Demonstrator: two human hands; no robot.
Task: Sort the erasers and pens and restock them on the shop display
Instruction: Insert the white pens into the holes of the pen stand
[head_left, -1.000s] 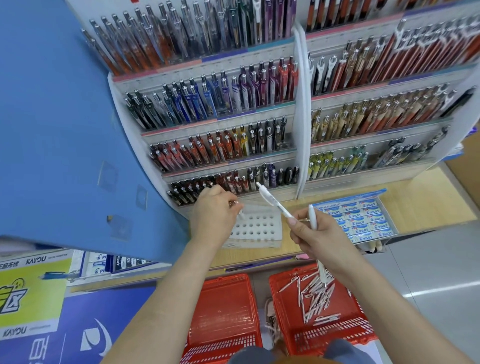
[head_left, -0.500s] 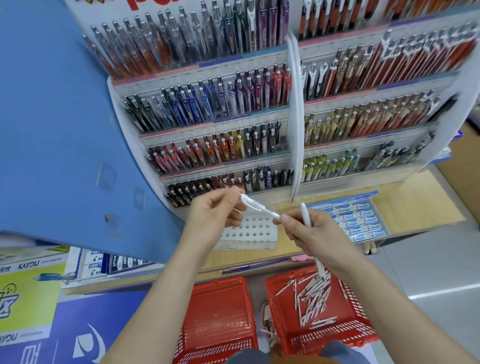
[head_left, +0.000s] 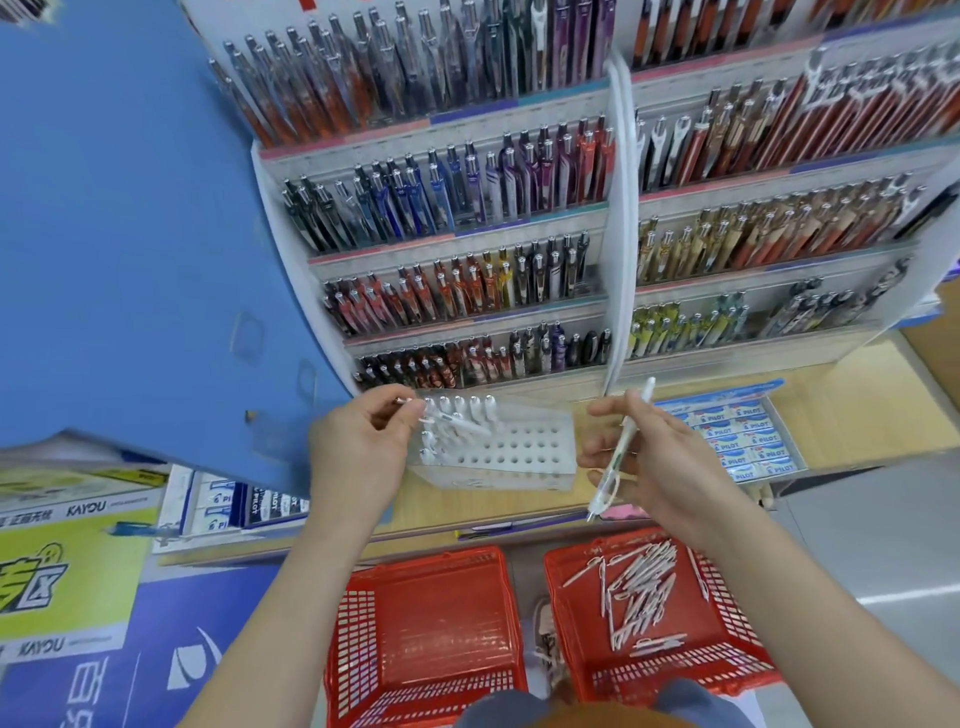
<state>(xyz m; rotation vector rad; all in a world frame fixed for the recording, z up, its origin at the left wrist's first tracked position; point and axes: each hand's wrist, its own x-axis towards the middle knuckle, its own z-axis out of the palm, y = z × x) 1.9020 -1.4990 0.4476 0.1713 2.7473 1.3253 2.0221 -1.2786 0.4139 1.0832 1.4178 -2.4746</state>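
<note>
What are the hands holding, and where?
The left hand pinches a white pen near its end; the right hand grips another white pen around its middle.

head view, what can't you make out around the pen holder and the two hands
All head view:
- Left-hand pen: motion-blurred; its target hole is unclear.
- Holder: left end behind the left hand.
- Right-hand pen, held by the right hand: print too small.
- Basket pens: piled, uncountable.

Wooden shelf (head_left: 852, 410), mid-frame: occupied by tiered pen rack (head_left: 618, 234) across the top, white holed pen stand (head_left: 519, 452) at centre, eraser tray (head_left: 743, 436) at right.
</note>
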